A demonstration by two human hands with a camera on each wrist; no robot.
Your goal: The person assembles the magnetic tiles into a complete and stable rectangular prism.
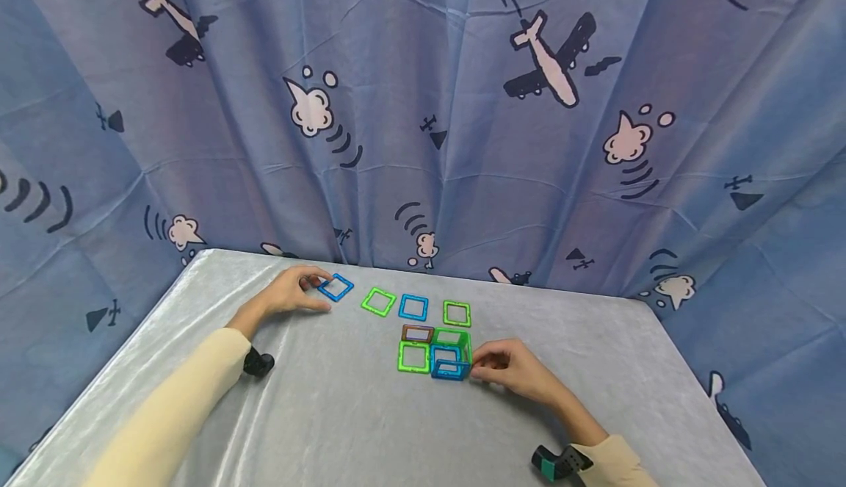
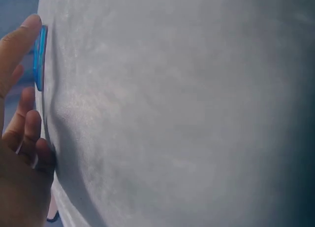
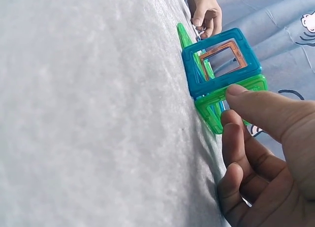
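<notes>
At the back left, my left hand (image 1: 291, 290) is spread around the near side of a flat blue square magnetic tile (image 1: 346, 292), index finger by its edge and thumb held apart. My right hand (image 1: 512, 371) has its thumb and curled index finger at an upright green magnetic tile (image 3: 253, 82), thumb on the top edge. That tile joins an upright blue tile (image 3: 250, 52) at a corner. Beside them lie a flat green tile (image 1: 413, 370) and a flat blue one. An orange-brown tile (image 1: 418, 327), seemingly upright, is behind. My right fingers partly hide the green tile.
Behind the joined tiles, a green tile (image 1: 368, 298), a blue tile (image 1: 416, 297) and another green tile (image 1: 457, 302) lie separately in a row. A pale cloth covers the table (image 1: 330, 413). A blue curtain (image 1: 396, 105) hangs along its back edge.
</notes>
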